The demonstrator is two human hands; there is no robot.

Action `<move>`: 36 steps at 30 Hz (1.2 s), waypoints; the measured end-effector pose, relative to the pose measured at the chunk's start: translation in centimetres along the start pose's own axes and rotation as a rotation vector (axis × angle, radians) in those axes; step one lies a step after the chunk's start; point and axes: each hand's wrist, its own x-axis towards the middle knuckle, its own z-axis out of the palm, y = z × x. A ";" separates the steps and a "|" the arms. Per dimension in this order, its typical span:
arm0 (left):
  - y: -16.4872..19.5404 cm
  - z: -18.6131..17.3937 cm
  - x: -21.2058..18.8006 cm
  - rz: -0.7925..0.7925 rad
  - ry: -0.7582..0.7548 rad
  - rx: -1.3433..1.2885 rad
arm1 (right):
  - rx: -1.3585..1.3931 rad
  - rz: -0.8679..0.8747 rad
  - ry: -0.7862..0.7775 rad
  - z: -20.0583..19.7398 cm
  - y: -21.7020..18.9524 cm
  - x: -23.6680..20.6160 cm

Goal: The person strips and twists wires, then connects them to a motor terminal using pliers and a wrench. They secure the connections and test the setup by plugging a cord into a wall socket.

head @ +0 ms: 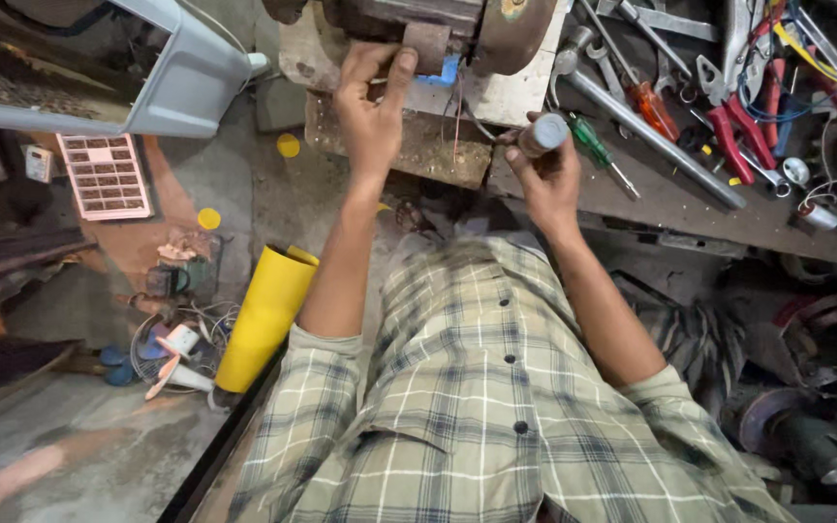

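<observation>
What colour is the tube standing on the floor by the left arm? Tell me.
Yellow: the tube stands plain and unpatterned on the floor, seen best in the head view.

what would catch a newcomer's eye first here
The left hand grips a rusty metal machine at the top centre, while the right hand holds a small grey cylinder beside it. A bright yellow tube leans at lower left, and red-handled tools clutter the bench at upper right.

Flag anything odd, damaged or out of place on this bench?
The tools lie in a loose heap on the bench's right side, pliers, screwdrivers and wrenches overlapping. The wooden block under the rusty metal part is chipped and stained. Left hand grips that part; right hand holds a small grey cylinder.
</observation>
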 end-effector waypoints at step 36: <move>3.4 2.2 -2.6 0.583 -0.204 0.648 | -0.192 -0.014 0.012 1.8 -1.3 1.7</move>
